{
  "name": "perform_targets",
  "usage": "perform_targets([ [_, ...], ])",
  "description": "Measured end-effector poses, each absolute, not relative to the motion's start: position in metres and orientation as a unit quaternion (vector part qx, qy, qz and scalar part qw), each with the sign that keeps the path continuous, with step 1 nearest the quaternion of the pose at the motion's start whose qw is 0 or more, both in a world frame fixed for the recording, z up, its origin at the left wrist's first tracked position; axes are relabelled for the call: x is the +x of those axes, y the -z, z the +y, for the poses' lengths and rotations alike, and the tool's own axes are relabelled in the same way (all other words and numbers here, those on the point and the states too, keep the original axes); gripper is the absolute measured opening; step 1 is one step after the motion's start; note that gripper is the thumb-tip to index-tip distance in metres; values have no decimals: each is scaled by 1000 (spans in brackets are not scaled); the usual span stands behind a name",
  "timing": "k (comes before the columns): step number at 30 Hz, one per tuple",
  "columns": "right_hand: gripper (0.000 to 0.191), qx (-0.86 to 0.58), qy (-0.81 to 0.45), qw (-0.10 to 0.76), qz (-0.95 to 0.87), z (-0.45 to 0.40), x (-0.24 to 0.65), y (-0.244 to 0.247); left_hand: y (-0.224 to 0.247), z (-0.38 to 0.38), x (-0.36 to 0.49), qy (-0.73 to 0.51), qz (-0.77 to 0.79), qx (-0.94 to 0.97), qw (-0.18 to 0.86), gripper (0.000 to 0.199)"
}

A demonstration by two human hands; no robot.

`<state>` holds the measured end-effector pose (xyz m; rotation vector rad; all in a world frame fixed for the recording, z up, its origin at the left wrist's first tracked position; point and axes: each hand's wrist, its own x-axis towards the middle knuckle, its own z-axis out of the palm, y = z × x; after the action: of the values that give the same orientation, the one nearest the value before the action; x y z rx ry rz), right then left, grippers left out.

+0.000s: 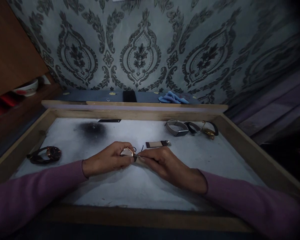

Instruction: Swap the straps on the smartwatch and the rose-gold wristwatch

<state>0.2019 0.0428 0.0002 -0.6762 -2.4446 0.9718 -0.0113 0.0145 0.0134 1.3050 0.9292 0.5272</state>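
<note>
My left hand (pixel 112 157) is closed around a wristwatch (pixel 127 152) with a rose-gold rim, held above the white surface near the middle. Thumb and fingers of my right hand (pixel 162 163) pinch a thin metal tool (pixel 137 156) whose tip meets the side of the watch case; its exact kind is too small to tell. A pale strap piece (pixel 141 162) extends from the watch beneath my right fingers. Just beyond that hand lies a loose dark strap (pixel 156 144) with a buckle and beige lining.
The white surface (pixel 97 191) has a raised wooden rim (pixel 137 115). A dark watch (pixel 46 155) lies left, a black blade-like strip (pixel 109 120) at the back. Grey (pixel 177 128), black (pixel 193 128) and gold (pixel 210 132) wristwear sits back right. Beyond the rim is a blue cloth (pixel 173 97).
</note>
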Motion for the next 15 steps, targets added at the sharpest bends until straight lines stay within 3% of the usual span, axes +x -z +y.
perform_targets([
  [15,30,-263,-400,198,-855,44,202,2,-11,17,-14,-229,413,593,652,15],
])
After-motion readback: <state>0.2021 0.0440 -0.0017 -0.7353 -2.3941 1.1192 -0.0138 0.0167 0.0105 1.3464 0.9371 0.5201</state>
